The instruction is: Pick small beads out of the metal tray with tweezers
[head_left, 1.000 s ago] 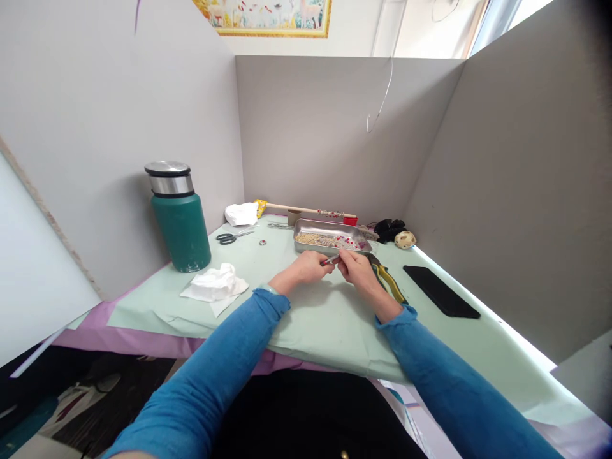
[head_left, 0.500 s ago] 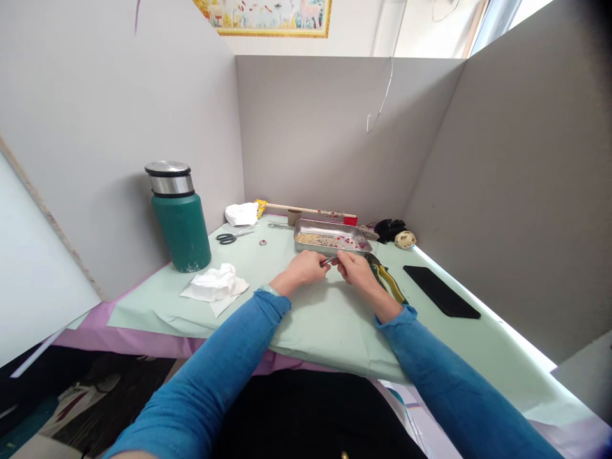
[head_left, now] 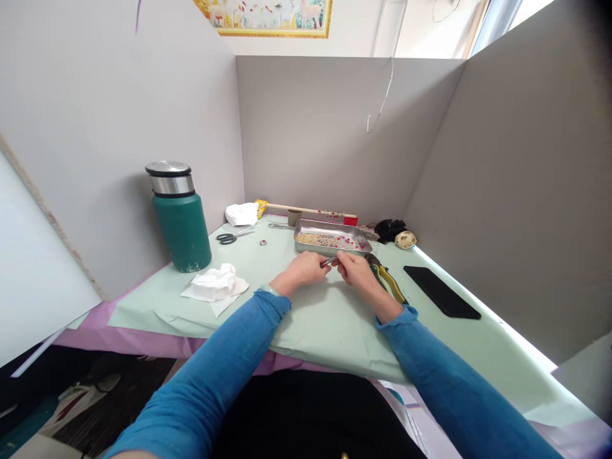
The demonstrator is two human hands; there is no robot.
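My left hand (head_left: 306,268) and my right hand (head_left: 352,268) meet over the pale green table cover, just in front of a metal tray (head_left: 331,229) of small beige and red beads. Both hands are closed in a pinch around a thin short stick with a red tip (head_left: 327,261) held between them. What else the fingertips hold is too small to make out. Green and yellow pliers (head_left: 388,281) lie beside my right wrist.
A green flask (head_left: 179,220) stands at the left, with crumpled tissue (head_left: 215,284) in front of it. Scissors (head_left: 231,237), a white cloth (head_left: 241,213) and a long wooden stick (head_left: 306,210) lie at the back. A black phone (head_left: 442,292) lies at the right. Grey partitions enclose the table.
Both hands have shifted slightly toward the tray; the right hand's fingertips have drawn closer to the left hand along the thin stick.
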